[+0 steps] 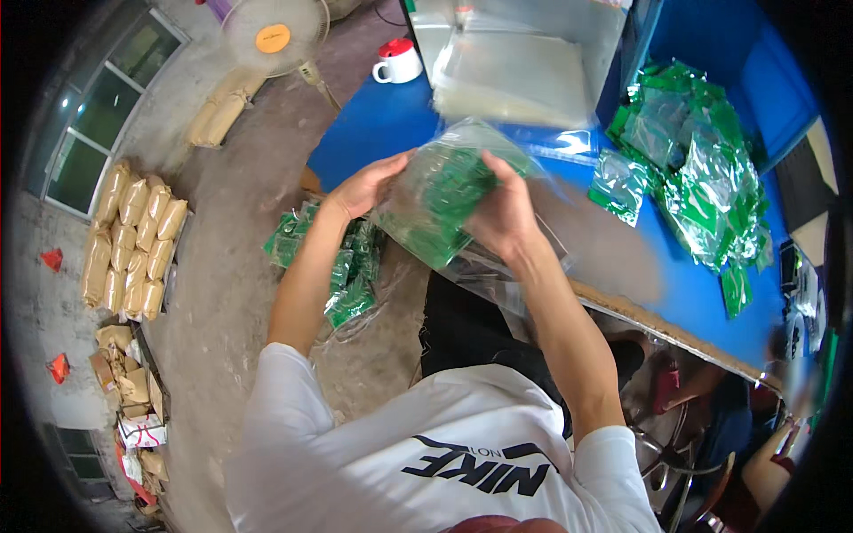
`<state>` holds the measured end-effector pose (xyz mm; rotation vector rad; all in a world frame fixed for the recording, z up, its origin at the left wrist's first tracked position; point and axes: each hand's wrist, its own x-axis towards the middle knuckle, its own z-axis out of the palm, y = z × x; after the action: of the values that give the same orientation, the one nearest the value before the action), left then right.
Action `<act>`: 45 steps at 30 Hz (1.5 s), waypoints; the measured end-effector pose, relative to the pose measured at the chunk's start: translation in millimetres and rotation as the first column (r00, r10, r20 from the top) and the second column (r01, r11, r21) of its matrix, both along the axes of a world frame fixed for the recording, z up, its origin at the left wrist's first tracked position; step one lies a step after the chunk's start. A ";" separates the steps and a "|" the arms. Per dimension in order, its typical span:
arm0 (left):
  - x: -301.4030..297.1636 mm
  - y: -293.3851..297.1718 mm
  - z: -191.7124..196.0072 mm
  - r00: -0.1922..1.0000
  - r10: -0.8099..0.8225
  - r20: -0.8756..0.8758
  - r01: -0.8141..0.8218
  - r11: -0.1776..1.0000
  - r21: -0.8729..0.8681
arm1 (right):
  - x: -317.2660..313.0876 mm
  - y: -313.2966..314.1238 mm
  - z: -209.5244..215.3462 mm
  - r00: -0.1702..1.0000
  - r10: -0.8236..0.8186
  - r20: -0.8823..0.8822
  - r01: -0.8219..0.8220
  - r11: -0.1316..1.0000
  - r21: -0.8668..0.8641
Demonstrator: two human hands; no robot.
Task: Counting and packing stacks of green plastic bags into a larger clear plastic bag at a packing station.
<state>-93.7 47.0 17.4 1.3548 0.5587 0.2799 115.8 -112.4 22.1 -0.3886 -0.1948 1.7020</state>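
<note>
Between my hands, over the table's near edge, is a clear plastic bag [471, 135] with green packets [449, 191] inside. My left hand [369, 185] grips its left side, the fingertips partly hidden behind the film. My right hand [506, 209] is closed on the right side, thumb on top and fingers underneath. Beyond the bag, a stack of flat clear bags [524, 80] lies in an open-fronted holder. A heap of loose green-and-clear packets [702, 164] covers the table's right part. More green packets [346, 271] in clear film lie low at the left, below my left forearm.
The blue table [355, 133] has a worn brown front edge. On it stands a white mug [397, 64] with a red lid. A fan [274, 38] and stacked brown sacks [133, 235] are at the left. Another person's arm [769, 471] shows at the lower right, beside a metal-legged stool.
</note>
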 end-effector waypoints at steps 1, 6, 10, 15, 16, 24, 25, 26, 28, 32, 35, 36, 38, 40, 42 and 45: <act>2.6 -4.4 6.6 0.996 -0.005 0.087 0.022 0.979 -0.203 | -4.6 4.5 -1.1 0.996 0.054 -0.077 -0.053 0.998 0.017; 6.1 -4.4 4.3 0.994 -0.017 0.106 0.025 0.997 -0.074 | -23.7 -7.4 8.2 0.980 -0.142 -0.136 0.129 0.986 -0.103; 26.5 -2.3 19.7 0.988 -0.112 0.109 0.124 0.986 -0.109 | -20.2 -6.3 20.9 0.986 -0.113 -0.121 0.097 0.987 -0.131; 21.8 3.9 3.2 0.958 -0.095 -0.269 0.177 0.937 0.301 | 12.7 -90.3 1.6 0.871 0.043 0.490 0.076 0.972 -0.221; 21.9 0.9 3.7 0.967 -0.099 -0.234 0.174 0.929 0.326 | 17.7 -102.3 -7.4 0.720 0.096 0.687 0.107 0.963 -0.248; 77.6 -9.9 26.7 0.938 -0.249 -0.242 0.302 0.929 0.213 | 40.4 -45.0 -70.0 -0.141 -0.143 0.980 0.425 0.885 0.190; 81.1 -10.6 25.9 0.944 -0.212 -0.252 0.267 0.941 0.208 | 45.0 -35.0 -84.3 -0.514 -0.192 0.836 0.365 0.833 0.416; 72.8 -9.6 23.0 0.953 -0.154 -0.261 0.210 0.956 0.204 | 37.3 -45.3 -55.9 -0.071 -0.249 0.966 0.402 0.879 0.256; 58.5 -1.3 14.5 0.953 -0.159 -0.259 0.225 0.941 0.251 | 33.5 -81.2 -35.1 0.125 -0.147 0.981 0.349 0.932 0.095; 63.6 -14.0 22.7 0.936 -0.159 -0.315 0.255 0.922 0.291 | -5.9 -79.3 -50.9 0.638 -0.091 0.765 0.170 0.985 -0.025; 79.9 9.6 30.5 0.875 -0.208 -0.437 0.401 0.818 0.414 | -36.8 -67.6 -50.9 0.609 -0.092 0.788 0.079 0.995 0.055; 85.6 19.0 27.5 0.868 -0.144 -0.475 0.390 0.789 0.474 | -43.4 -65.8 -65.8 0.635 -0.140 0.760 0.029 0.987 0.159; 93.7 18.1 23.1 0.862 -0.087 -0.500 0.383 0.759 0.527 | -45.2 -77.9 -77.2 0.714 -0.053 0.698 -0.118 0.974 0.195; 102.0 -36.8 39.2 0.973 0.140 -0.186 0.183 0.035 0.982 | -29.3 -111.9 -59.7 0.718 0.122 0.686 -0.271 0.956 0.114; 99.2 -71.4 22.3 0.938 0.154 -0.309 0.308 0.033 0.951 | -3.3 -135.7 -35.2 0.599 0.113 0.792 -0.349 0.928 0.131; 101.4 -94.9 -3.1 0.911 0.185 -0.368 0.389 -0.088 0.917 | 54.6 -145.8 -4.5 0.556 -0.050 0.830 -0.136 0.979 0.151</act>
<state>7.7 -47.9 14.3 3.1183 0.5266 0.2869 170.4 -258.2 17.6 -1.0431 -1.0880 1.3935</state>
